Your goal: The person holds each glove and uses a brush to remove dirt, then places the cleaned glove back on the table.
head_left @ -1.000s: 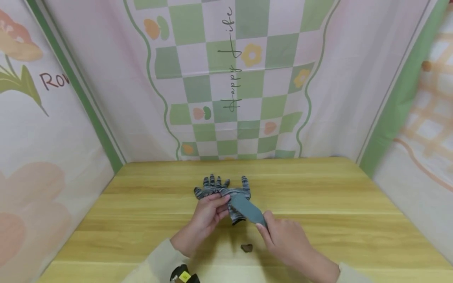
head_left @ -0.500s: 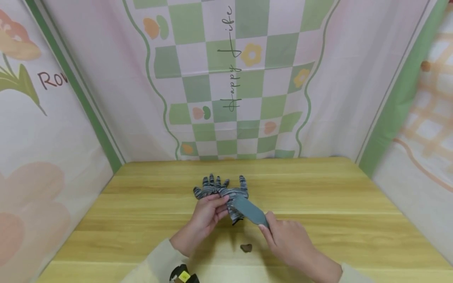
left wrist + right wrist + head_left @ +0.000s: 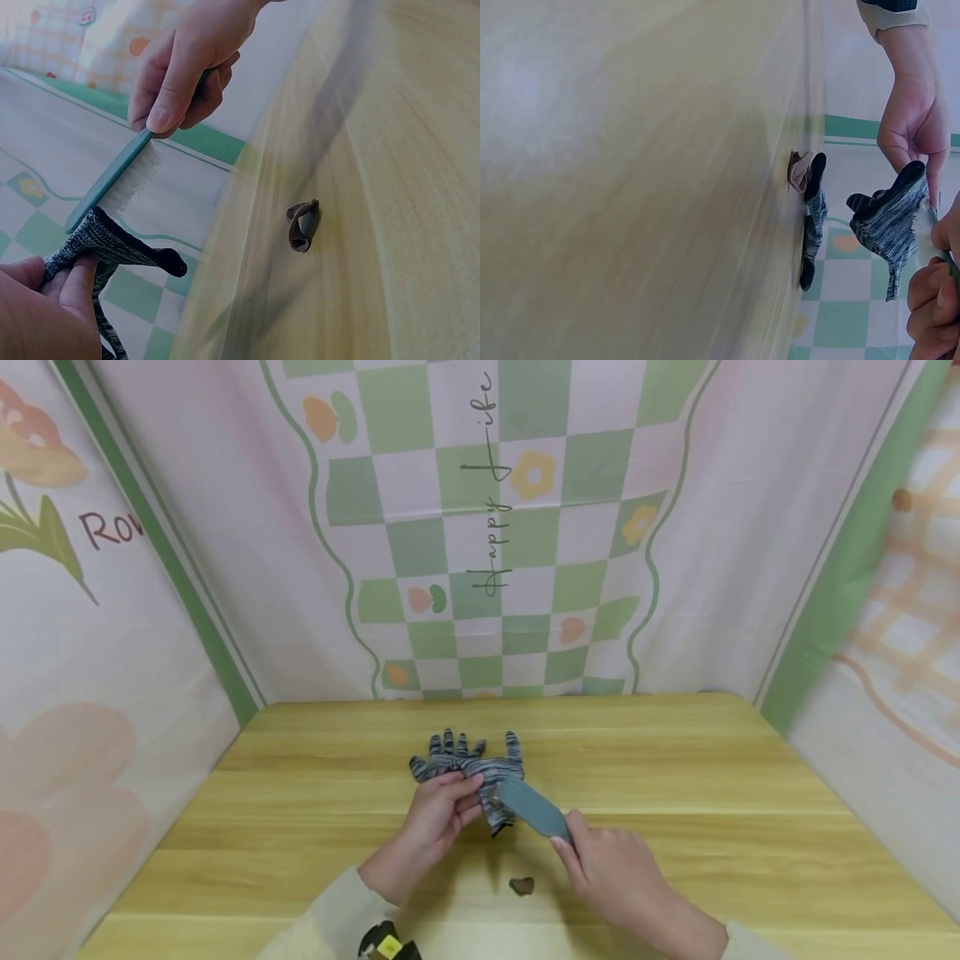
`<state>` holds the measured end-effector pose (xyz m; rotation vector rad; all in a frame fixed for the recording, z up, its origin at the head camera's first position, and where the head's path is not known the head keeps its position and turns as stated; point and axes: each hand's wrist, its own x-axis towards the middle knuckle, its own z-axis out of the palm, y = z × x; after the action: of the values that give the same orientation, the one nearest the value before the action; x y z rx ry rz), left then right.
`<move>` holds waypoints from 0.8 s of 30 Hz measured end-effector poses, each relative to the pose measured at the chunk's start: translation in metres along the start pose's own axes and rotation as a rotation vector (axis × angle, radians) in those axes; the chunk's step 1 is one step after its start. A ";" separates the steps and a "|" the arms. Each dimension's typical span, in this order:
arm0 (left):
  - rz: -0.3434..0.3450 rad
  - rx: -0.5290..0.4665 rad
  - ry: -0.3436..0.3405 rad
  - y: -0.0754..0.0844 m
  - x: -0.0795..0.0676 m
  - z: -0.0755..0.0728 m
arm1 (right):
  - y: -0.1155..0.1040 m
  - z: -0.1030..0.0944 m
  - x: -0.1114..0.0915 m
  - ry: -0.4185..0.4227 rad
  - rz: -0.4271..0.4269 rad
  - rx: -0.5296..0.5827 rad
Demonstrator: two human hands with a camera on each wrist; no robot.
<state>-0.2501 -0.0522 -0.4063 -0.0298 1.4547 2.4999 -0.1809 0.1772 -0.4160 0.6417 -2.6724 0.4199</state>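
My left hand [image 3: 438, 814] pinches a grey-and-black striped knit glove [image 3: 498, 768], holding it up off the table. My right hand [image 3: 615, 868] grips a scrub brush [image 3: 534, 810] with a teal back and pale bristles [image 3: 135, 180]. The bristles face the glove and sit right at its fabric, near the dark cuff [image 3: 142, 247]. A second matching glove [image 3: 448, 752] lies on the table just beyond my left hand, partly covered by it. In the right wrist view, this lying glove [image 3: 814, 225] appears behind the held one [image 3: 889, 225].
A small brown curled piece [image 3: 522, 886] lies on the wooden table [image 3: 675, 793], between my forearms. Patterned cloth [image 3: 480, 527] hangs behind the table and at both sides. A black strap with a yellow label [image 3: 390, 946] is at my left sleeve.
The brush in my right hand has shifted slightly to the right and down across the glove. The held glove's raised finger has moved a little left. My left hand stays nearly in place.
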 end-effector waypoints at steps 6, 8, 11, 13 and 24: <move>0.000 -0.011 -0.005 0.001 -0.001 -0.001 | 0.001 -0.001 -0.002 -0.015 0.028 -0.016; -0.001 -0.018 -0.005 0.001 -0.001 -0.001 | 0.003 -0.001 -0.002 -0.020 0.037 -0.023; 0.000 -0.020 -0.005 0.002 -0.001 -0.001 | 0.005 -0.003 -0.003 -0.041 0.069 -0.037; -0.004 -0.017 0.000 0.002 -0.001 -0.001 | 0.005 -0.005 -0.003 -0.054 0.096 -0.037; 0.009 0.021 -0.018 -0.003 0.000 0.002 | -0.006 -0.016 0.010 0.047 0.006 -0.020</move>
<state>-0.2494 -0.0490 -0.4079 0.0037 1.4763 2.4856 -0.1816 0.1746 -0.3964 0.6107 -2.6308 0.4041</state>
